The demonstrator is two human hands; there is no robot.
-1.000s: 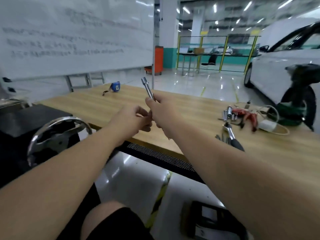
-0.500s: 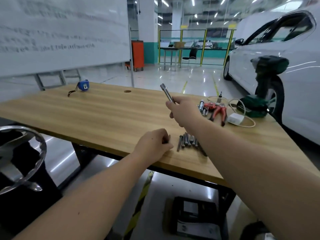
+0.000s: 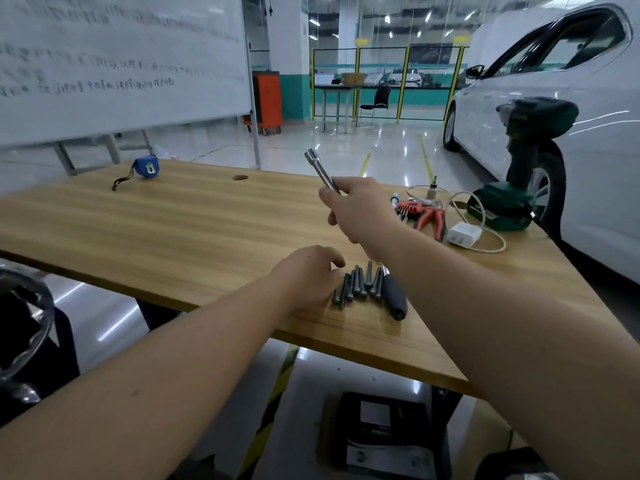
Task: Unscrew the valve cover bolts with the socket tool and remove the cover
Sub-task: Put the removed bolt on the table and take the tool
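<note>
My right hand (image 3: pixel 360 209) is raised over the wooden table (image 3: pixel 173 220) and grips a silver socket tool (image 3: pixel 320 171), whose socket end points up and to the left. My left hand (image 3: pixel 308 271) lies low near the table's front edge, fingers curled, right beside a row of several dark bolts (image 3: pixel 360 285). Its palm side is hidden, so I cannot tell whether it holds a bolt. A black tool handle (image 3: pixel 393 299) lies to the right of the bolts. A dark part with a shiny metal ring (image 3: pixel 20 323) shows at the left edge.
A blue tape measure (image 3: pixel 147 167) sits at the table's far left. Red pliers (image 3: pixel 429 216), a white charger (image 3: pixel 464 233) and a green power tool (image 3: pixel 519 168) stand at the far right. A white car (image 3: pixel 588 133), a whiteboard (image 3: pixel 121 64) and a black box (image 3: pixel 384 434) on the floor surround the table.
My view swung right, from the dark part towards the table. My left hand left the socket tool and dropped beside the bolts. My right hand kept the tool raised.
</note>
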